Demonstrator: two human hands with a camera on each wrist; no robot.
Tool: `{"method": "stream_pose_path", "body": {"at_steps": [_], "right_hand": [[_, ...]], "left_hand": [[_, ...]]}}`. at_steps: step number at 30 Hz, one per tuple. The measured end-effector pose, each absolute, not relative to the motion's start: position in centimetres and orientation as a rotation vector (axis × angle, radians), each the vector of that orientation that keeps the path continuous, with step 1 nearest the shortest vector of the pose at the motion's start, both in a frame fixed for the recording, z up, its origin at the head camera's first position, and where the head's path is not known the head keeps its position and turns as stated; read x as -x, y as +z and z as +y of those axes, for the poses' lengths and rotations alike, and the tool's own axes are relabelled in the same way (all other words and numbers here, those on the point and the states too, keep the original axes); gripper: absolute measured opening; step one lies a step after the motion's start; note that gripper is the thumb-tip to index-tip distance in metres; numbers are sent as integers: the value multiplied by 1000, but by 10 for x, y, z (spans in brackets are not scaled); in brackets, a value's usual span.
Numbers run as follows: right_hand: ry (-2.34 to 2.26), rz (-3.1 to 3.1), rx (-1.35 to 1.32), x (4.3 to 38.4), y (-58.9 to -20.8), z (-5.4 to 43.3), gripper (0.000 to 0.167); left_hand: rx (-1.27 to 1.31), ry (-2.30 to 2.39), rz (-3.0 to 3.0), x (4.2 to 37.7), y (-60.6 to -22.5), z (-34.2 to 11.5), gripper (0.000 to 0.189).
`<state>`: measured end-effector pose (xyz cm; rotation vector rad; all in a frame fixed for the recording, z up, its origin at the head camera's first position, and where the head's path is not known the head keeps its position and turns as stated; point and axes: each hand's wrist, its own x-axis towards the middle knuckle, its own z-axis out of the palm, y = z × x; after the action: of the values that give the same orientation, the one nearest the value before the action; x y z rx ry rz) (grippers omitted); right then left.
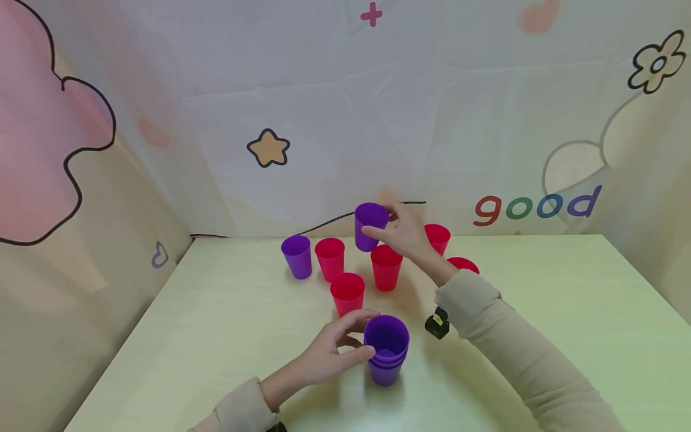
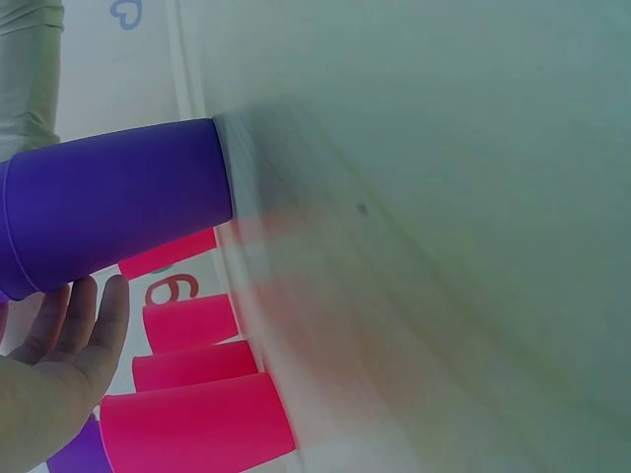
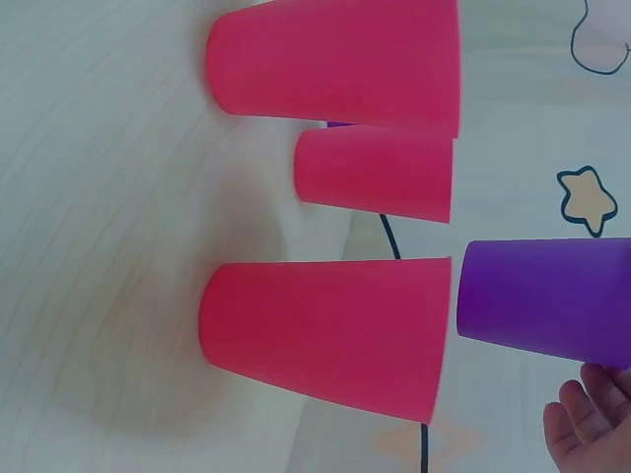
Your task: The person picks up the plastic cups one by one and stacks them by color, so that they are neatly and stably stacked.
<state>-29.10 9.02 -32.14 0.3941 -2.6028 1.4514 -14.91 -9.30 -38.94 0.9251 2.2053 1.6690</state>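
My left hand (image 1: 335, 351) curves round the left side of a stack of purple cups (image 1: 386, 375), thumb at the near rim and index finger at the far rim. The stack stands mouth up on the table. Up off the table, a single purple cup (image 1: 368, 215) is held by my right hand (image 1: 406, 233) between thumb and fingers, above and behind a red cup (image 1: 385, 271). In the right wrist view, this lifted purple cup (image 3: 547, 301) is higher than the red cups. The left wrist view has the stack (image 2: 118, 202) beside my left fingers (image 2: 108, 320).
Another purple cup (image 1: 298, 258) stands at the left end of the group. Red cups stand beside it (image 1: 330, 260), nearer me (image 1: 347, 295) and, partly behind my right arm, at the right (image 1: 438, 237). A printed cloth (image 1: 335, 150) rises behind the pale table (image 1: 216, 336).
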Motion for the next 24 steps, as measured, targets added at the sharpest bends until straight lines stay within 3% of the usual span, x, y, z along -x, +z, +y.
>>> {"method": "stream_pose_path", "body": {"at_steps": [10,24], "right_hand": [[1485,-2513,-482,276,-309,104,60],[1427,-2489,-556,256,-301,116,58]], "left_hand": [[-919,1648,2204,138,-363,-90,45],[-925,1657,2199,140,-369,-90,45]]}}
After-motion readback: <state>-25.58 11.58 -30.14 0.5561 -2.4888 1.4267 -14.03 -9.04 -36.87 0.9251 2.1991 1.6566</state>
